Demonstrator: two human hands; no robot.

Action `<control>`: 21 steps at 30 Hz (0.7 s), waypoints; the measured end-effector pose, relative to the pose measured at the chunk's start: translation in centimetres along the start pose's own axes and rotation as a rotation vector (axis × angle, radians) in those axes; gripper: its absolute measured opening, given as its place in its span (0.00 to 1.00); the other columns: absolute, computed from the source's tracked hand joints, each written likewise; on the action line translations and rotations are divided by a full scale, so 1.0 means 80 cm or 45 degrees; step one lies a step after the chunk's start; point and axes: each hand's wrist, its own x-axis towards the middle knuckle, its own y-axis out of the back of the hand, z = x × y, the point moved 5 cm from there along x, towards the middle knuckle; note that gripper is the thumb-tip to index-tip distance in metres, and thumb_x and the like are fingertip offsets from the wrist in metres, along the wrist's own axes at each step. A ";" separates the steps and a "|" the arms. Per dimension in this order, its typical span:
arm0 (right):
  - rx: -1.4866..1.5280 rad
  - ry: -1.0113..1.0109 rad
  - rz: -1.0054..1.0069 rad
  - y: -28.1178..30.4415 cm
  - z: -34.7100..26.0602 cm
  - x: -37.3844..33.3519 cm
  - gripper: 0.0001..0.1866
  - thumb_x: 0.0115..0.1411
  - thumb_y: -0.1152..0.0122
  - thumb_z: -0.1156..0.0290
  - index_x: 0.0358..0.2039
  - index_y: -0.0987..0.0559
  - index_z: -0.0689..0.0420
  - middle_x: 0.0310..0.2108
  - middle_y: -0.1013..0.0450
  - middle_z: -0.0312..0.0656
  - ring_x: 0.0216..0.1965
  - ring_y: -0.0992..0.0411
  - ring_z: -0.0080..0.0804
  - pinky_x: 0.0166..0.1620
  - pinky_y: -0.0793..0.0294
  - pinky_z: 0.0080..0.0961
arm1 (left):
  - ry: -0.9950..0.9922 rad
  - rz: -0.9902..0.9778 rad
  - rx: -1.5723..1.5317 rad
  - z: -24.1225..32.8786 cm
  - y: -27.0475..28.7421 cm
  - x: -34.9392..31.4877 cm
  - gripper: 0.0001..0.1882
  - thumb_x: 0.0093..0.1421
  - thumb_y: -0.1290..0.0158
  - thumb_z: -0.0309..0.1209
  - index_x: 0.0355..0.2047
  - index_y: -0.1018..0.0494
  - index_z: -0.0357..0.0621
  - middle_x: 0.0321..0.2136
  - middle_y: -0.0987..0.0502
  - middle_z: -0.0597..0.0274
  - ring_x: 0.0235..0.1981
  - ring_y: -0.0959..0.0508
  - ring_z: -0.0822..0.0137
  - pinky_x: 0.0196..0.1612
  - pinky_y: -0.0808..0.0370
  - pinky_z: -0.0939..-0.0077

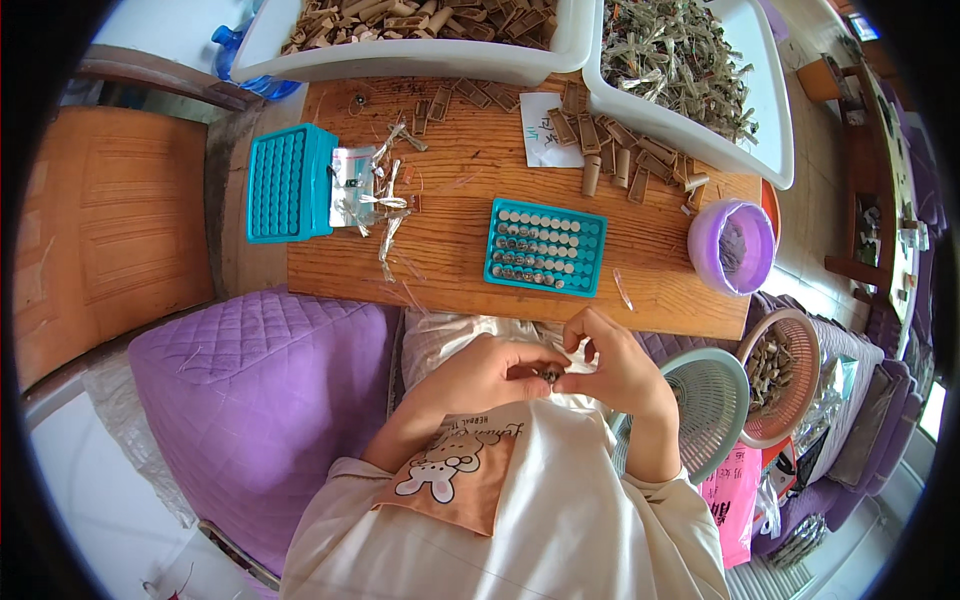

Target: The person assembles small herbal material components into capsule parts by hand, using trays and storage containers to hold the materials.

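Observation:
My left hand (488,374) and my right hand (612,362) meet above my lap, just off the table's near edge. Pinched between their fingertips is a small dark brownish part (548,375), mostly covered by the fingers, so its kind is unclear. Ahead of the hands, a teal tray (598,262) lies on the wooden table (440,275), with rows of small round silvery and white pieces in its holes. Brown half-shell casings (641,180) are scattered at the table's far right, beside a white paper (540,150).
Two white bins at the back hold brown casings (400,22) and wired parts (680,60). Stacked teal trays (290,185) and loose wired pieces (388,200) lie left. A purple bowl (705,245), a green basket (722,410) and a pink basket (808,350) stand right.

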 end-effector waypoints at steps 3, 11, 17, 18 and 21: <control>0.485 0.145 -0.117 -0.003 0.018 0.003 0.20 0.37 0.33 0.70 0.30 0.31 0.60 0.26 0.35 0.39 0.27 0.36 0.28 0.30 0.36 0.21 | -0.033 -0.124 -0.584 -0.012 -0.011 -0.005 0.15 0.52 0.52 0.26 0.40 0.33 0.33 0.34 0.28 0.60 0.34 0.27 0.72 0.38 0.31 0.81; -0.458 0.063 1.007 0.007 0.060 0.046 0.14 0.40 0.39 0.75 0.30 0.31 0.58 0.24 0.32 0.40 0.26 0.34 0.34 0.31 0.34 0.26 | -0.022 0.190 -0.808 -0.027 0.011 -0.003 0.11 0.53 0.57 0.25 0.38 0.34 0.36 0.30 0.29 0.59 0.28 0.29 0.77 0.35 0.30 0.83; -0.558 0.145 0.999 0.005 0.059 0.044 0.13 0.41 0.43 0.80 0.30 0.30 0.58 0.24 0.31 0.39 0.26 0.33 0.36 0.31 0.34 0.28 | -0.058 0.261 -0.798 -0.030 0.021 -0.005 0.12 0.54 0.57 0.25 0.39 0.34 0.37 0.30 0.28 0.59 0.28 0.29 0.76 0.33 0.30 0.83; -0.502 0.283 1.030 0.008 0.048 0.038 0.13 0.41 0.43 0.81 0.30 0.30 0.58 0.24 0.31 0.39 0.25 0.33 0.36 0.29 0.34 0.27 | -0.052 0.322 -0.826 -0.029 0.021 -0.004 0.13 0.53 0.55 0.27 0.39 0.34 0.37 0.30 0.28 0.59 0.27 0.28 0.75 0.32 0.30 0.83; -0.441 0.498 1.017 0.006 0.004 0.012 0.13 0.40 0.42 0.82 0.29 0.30 0.59 0.24 0.30 0.39 0.25 0.32 0.34 0.27 0.34 0.24 | -0.043 0.415 -0.881 -0.022 0.018 -0.006 0.14 0.54 0.54 0.28 0.41 0.35 0.36 0.30 0.28 0.60 0.28 0.27 0.74 0.32 0.30 0.83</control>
